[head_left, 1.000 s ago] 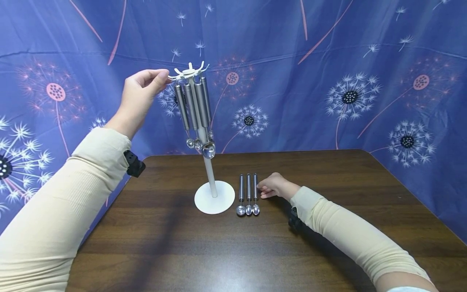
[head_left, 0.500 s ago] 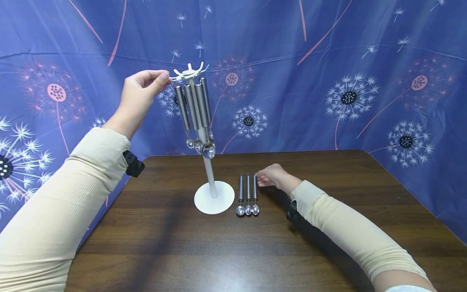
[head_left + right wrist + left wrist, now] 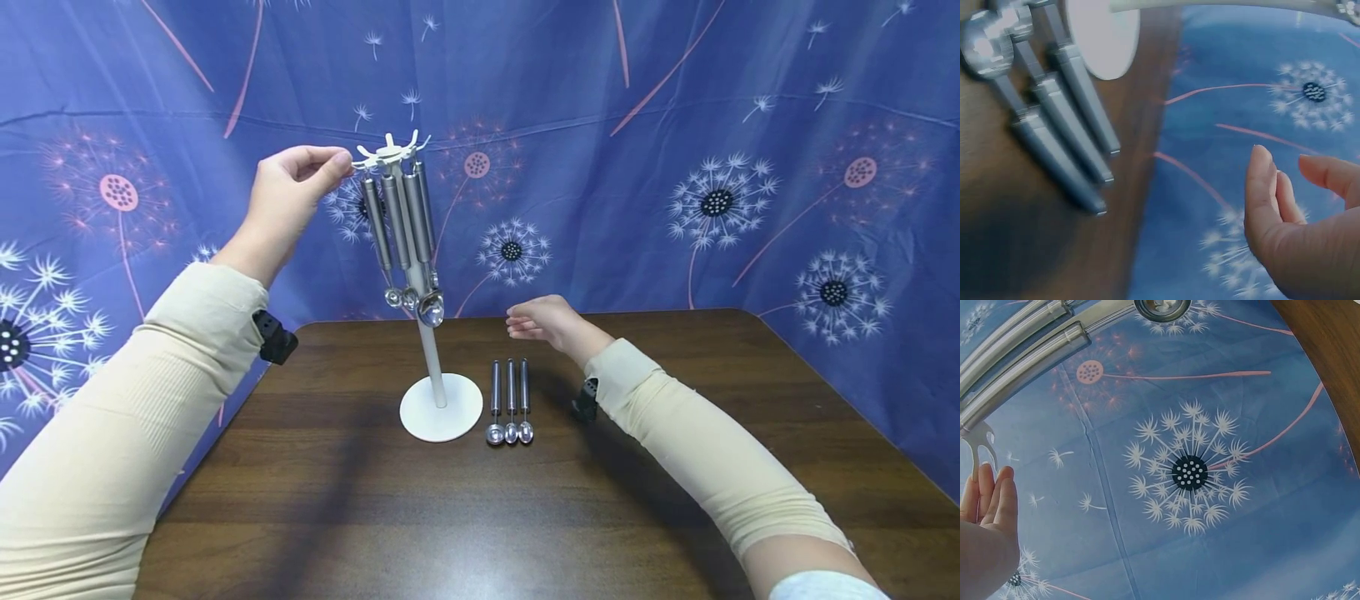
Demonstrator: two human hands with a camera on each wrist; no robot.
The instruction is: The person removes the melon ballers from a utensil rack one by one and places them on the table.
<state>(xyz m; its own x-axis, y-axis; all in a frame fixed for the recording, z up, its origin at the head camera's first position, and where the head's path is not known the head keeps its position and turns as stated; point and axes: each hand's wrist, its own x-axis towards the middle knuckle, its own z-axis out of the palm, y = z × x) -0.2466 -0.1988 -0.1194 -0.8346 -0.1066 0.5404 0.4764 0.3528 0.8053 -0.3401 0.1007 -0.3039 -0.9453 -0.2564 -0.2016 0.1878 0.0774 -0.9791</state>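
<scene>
My left hand [image 3: 288,196] pinches an arm of the white rack [image 3: 391,153] at its top; in the left wrist view the fingertips [image 3: 1002,481] meet the white hook [image 3: 982,440]. Several steel-handled spoons [image 3: 431,308] hang from the rack, their small bowls downward. My right hand [image 3: 551,321] is raised above the table, behind the loose spoons, holding nothing. In the right wrist view its thumb and fingers are apart and loosely bent. Three small steel spoons [image 3: 512,392] lie side by side on the table, handles pointing away from me and bowls nearer.
The rack's round white base [image 3: 461,417] stands on the brown wooden table [image 3: 637,500], left of the loose spoons. Behind the table's far edge hangs a blue dandelion-print cloth [image 3: 600,217]. Black cameras [image 3: 274,337] sit on both wrists.
My right hand has left the handle of the rightmost loose spoon and moved up and away, toward the back. The three spoons lie still, and the left hand stays at the rack.
</scene>
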